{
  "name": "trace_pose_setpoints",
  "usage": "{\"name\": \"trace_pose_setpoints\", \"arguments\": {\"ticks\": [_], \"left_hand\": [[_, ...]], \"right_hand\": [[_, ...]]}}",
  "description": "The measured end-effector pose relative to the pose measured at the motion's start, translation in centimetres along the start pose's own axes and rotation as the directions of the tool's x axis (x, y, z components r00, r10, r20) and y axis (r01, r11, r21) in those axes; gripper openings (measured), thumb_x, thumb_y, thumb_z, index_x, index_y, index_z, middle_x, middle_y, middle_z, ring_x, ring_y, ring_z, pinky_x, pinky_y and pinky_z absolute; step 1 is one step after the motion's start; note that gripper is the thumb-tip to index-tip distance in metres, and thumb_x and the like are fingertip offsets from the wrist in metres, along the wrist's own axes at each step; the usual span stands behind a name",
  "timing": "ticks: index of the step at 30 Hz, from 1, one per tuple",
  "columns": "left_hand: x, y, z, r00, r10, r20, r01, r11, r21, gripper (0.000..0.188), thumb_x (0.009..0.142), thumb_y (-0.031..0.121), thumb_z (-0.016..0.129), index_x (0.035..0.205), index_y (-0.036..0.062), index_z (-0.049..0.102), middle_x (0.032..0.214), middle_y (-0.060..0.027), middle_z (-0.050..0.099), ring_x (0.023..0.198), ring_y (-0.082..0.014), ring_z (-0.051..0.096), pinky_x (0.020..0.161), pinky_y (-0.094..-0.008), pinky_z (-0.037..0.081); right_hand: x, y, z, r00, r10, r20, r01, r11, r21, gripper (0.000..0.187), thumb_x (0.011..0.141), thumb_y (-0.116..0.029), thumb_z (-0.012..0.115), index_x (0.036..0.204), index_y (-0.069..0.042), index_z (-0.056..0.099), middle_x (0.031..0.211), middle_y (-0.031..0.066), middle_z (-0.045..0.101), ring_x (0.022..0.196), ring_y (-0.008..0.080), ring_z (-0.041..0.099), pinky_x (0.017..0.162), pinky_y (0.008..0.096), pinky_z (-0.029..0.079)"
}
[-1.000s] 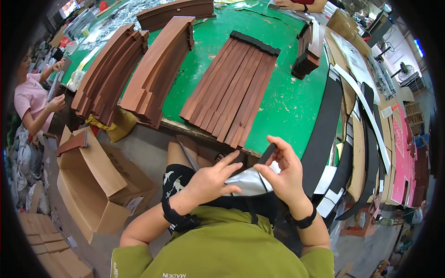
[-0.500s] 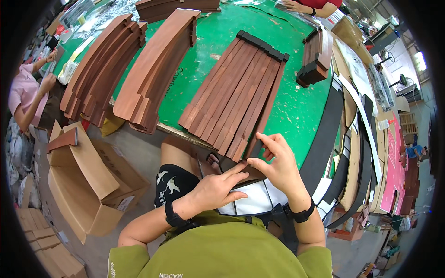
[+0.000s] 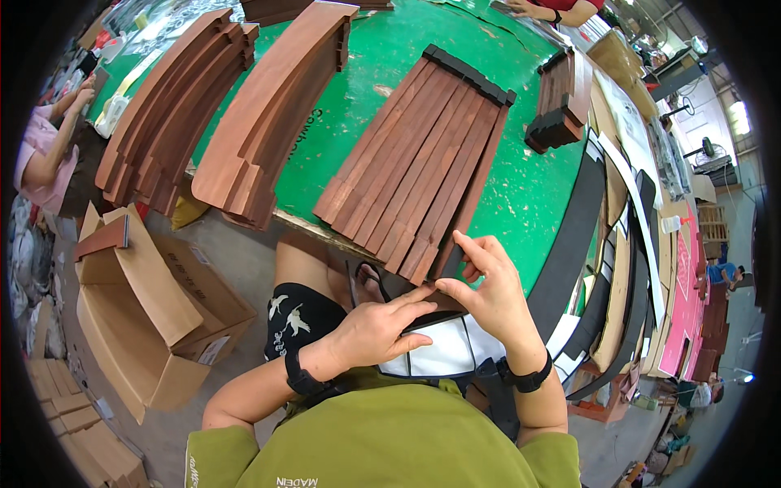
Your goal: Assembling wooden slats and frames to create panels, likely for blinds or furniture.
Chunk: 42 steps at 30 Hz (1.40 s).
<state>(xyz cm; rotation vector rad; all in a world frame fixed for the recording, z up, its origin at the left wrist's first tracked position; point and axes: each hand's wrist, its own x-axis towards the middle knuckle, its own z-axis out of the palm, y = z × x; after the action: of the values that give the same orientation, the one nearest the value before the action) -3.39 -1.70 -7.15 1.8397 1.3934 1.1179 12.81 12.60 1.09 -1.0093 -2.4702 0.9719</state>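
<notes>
A bundle of long reddish-brown wooden slats (image 3: pixel 411 171) lies on the green tabletop, its near end reaching the table edge. A notched black foam strip (image 3: pixel 469 75) caps the far end. At the near right corner, my right hand (image 3: pixel 495 289) curls thumb and forefinger around a dark strip (image 3: pixel 447 259). My left hand (image 3: pixel 376 332) is palm down with fingers stretched forward, its fingertips against the near slat ends beside the right thumb. The lower side of that corner is partly hidden by both hands.
Curved brown wooden stacks (image 3: pixel 272 122) stand left on the green table (image 3: pixel 508 220). A smaller black-capped bundle (image 3: pixel 560 102) sits far right. Black foam strips (image 3: pixel 569 220) line the right side. An opened cardboard box (image 3: pixel 154 317) stands lower left. Other people work at the far edges.
Both hands keep nearly the same hold at the near corner. The view has shifted slightly. The person at far left has moved their arms.
</notes>
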Motion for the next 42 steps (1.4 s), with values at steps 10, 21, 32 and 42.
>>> {"name": "trace_pose_setpoints", "arguments": {"ticks": [10, 21, 32, 42], "left_hand": [[0.1, 0.3, -0.3, 0.998, -0.038, 0.044, 0.037, 0.999, 0.008, 0.052, 0.089, 0.037, 0.076, 0.124, 0.0011, 0.062, 0.144, -0.0191, 0.056, 0.111, -0.0348, 0.068, 0.080, -0.0382, 0.061], [-0.2, -0.4, 0.1, 1.000, -0.001, 0.006, 0.001, 1.000, 0.006, 0.049, 0.090, 0.038, 0.073, 0.125, 0.0040, 0.063, 0.147, -0.0156, 0.054, 0.085, -0.0325, 0.073, 0.070, -0.0390, 0.059], [0.3, 0.0, -0.4, 0.997, -0.057, 0.046, 0.057, 0.998, 0.004, 0.049, 0.087, 0.031, 0.078, 0.123, 0.0008, 0.063, 0.143, -0.0188, 0.057, 0.117, -0.0338, 0.065, 0.088, -0.0390, 0.059], [-1.2, 0.4, -0.8, 0.997, -0.079, 0.007, 0.079, 0.996, 0.045, 0.045, 0.088, 0.031, 0.077, 0.120, 0.0025, 0.064, 0.116, -0.0132, 0.068, 0.097, -0.0317, 0.070, 0.078, -0.0377, 0.059]], "right_hand": [[0.1, -0.1, 0.1, 1.000, 0.003, -0.002, -0.003, 1.000, 0.001, 0.069, 0.075, -0.011, 0.086, 0.137, 0.002, 0.058, 0.103, 0.0108, 0.056, 0.077, 0.0196, 0.058, 0.071, 0.0331, 0.052], [0.3, -0.3, 0.3, 0.998, 0.050, 0.032, -0.048, 0.998, -0.038, 0.069, 0.075, -0.013, 0.086, 0.136, 0.002, 0.058, 0.101, 0.0113, 0.055, 0.078, 0.0206, 0.057, 0.073, 0.0345, 0.052], [0.2, -0.8, 0.1, 0.994, 0.029, 0.105, 0.001, 0.961, -0.278, 0.087, 0.077, -0.025, 0.084, 0.149, 0.001, 0.042, 0.110, 0.0191, 0.055, 0.098, 0.0370, 0.062, 0.081, 0.0426, 0.054], [-0.8, 0.1, 1.1, 0.989, -0.145, -0.030, 0.133, 0.959, -0.252, 0.082, 0.077, -0.014, 0.084, 0.149, -0.006, 0.045, 0.111, 0.0187, 0.055, 0.095, 0.0348, 0.061, 0.078, 0.0422, 0.054]]}}
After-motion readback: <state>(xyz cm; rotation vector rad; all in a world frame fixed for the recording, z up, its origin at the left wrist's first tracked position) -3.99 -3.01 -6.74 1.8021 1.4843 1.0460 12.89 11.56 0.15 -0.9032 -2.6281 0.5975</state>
